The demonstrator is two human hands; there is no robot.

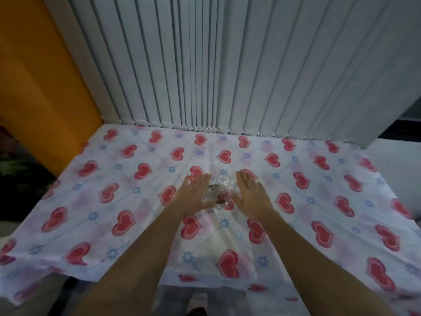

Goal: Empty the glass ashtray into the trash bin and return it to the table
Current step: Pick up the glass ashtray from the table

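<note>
A clear cut-glass ashtray [219,192] rests near the middle of the table, on a white cloth printed with red hearts [127,197]. Some dark bits show inside it. My left hand [194,192] lies flat-fingered against its left side, thumb curling under the near rim. My right hand [251,192] is just to its right, fingers straight and apart, thumb close to the glass. Neither hand has lifted it. No trash bin is in view.
Grey vertical blinds [227,76] hang right behind the table's far edge. An orange wall [38,87] stands at the left. The cloth's near edge hangs over the table front [205,281], with floor and a foot below.
</note>
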